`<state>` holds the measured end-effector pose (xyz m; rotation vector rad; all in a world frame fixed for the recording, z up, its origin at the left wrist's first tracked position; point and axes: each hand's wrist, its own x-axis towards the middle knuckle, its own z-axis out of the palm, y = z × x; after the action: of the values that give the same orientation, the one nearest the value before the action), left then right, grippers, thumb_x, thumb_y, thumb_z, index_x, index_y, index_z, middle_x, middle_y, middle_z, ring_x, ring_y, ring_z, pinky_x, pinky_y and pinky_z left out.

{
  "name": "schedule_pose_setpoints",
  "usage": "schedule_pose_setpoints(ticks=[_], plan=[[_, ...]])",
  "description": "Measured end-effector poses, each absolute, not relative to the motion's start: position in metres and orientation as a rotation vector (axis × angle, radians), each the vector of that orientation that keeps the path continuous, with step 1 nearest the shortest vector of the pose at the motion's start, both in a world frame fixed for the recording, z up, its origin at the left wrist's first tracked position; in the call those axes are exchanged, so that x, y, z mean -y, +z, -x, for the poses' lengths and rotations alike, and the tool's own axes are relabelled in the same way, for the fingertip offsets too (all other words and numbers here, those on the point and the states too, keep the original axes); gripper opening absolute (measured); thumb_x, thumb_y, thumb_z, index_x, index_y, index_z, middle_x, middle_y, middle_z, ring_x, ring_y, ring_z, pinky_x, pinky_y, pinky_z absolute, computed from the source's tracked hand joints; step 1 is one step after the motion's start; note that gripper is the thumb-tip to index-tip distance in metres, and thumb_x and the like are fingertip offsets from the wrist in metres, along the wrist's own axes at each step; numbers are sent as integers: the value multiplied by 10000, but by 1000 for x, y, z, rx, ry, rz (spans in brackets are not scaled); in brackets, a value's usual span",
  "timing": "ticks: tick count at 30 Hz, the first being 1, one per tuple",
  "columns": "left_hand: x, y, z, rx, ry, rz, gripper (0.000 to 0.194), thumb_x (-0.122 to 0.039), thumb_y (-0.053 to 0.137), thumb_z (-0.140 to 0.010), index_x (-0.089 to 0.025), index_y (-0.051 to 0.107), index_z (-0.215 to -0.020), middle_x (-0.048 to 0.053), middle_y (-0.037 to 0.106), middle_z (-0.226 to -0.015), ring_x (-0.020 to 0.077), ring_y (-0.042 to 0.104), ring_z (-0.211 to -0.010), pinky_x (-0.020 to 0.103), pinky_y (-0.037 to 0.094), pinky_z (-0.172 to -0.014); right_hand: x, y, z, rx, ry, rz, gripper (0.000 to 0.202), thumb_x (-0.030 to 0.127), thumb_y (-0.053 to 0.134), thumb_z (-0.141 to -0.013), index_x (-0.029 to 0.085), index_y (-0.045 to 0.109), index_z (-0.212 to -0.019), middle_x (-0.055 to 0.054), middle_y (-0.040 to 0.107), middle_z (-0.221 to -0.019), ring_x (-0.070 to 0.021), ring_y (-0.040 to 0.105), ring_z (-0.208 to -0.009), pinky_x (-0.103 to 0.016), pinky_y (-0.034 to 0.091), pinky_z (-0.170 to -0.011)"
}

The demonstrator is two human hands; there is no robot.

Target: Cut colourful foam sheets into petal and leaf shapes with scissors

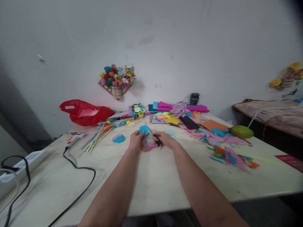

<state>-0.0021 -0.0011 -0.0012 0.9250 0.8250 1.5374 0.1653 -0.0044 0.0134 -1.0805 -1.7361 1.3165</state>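
Blue flower cutout [143,129] is up off the counter [156,186], near its middle, pinched in the person's left fingers. At the far left lies a white power strip [23,168], then a glue gun [75,138] with a black cord. Behind that sits a red plastic bag [87,114], then a bundle of thin sticks [97,138] and some blue and pink cutouts [119,138]. Next comes the left hand [136,139], with a multicoloured round piece [146,148] below it. Just to its right, the right hand [165,139] has its fingers closed around the handles of the scissors [157,139], blades pointing toward the cutout. Farther right are a lilac flower [179,109], a black phone [189,122], scattered paper scraps [234,157] and a green fruit [241,131].
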Motion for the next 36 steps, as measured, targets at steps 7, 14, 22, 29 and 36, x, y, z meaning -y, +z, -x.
schedule_pose_setpoints(ticks=[7, 14, 22, 29, 36], plan=[[4, 2, 1, -780, 1533, -898, 347, -283, 821, -524, -107, 646, -766, 58, 679, -741, 173, 670, -726, 285, 530, -726, 6, 14, -168, 1772, 1344, 1021, 236, 380, 596, -764, 147, 566, -751, -4, 614, -578, -83, 544, -439, -153, 332, -323], [8, 6, 1, -754, 1545, -836, 289, -218, 813, -511, -121, 633, -715, 48, 676, -695, 164, 655, -680, 298, 538, -713, 5, 13, -169, 1770, 1343, 1006, 292, 427, 572, -793, 139, 560, -745, -8, 600, -563, -83, 522, -401, -167, 323, -308], [11, 7, 0, -753, 1553, -779, 268, -177, 804, -494, -121, 631, -691, 44, 675, -669, 148, 637, -625, 264, 519, -638, 4, 11, -170, 1788, 1343, 972, 346, 477, 563, -782, 135, 556, -729, -14, 595, -566, -83, 523, -410, -169, 323, -320], [7, 4, 2, -723, 1552, -781, 247, -154, 766, -522, -116, 645, -734, 51, 686, -700, 157, 651, -656, 267, 522, -668, 3, 10, -172, 1801, 1367, 942, 368, 492, 557, -780, 129, 568, -717, -26, 607, -583, -88, 528, -422, -175, 324, -326], [7, 5, 1, -735, 1544, -787, 238, -132, 760, -512, -113, 640, -717, 47, 683, -690, 151, 648, -640, 266, 531, -653, 4, 11, -170, 1739, 1344, 1018, 306, 439, 597, -768, 135, 576, -783, 10, 572, -518, -80, 501, -379, -171, 282, -303]])
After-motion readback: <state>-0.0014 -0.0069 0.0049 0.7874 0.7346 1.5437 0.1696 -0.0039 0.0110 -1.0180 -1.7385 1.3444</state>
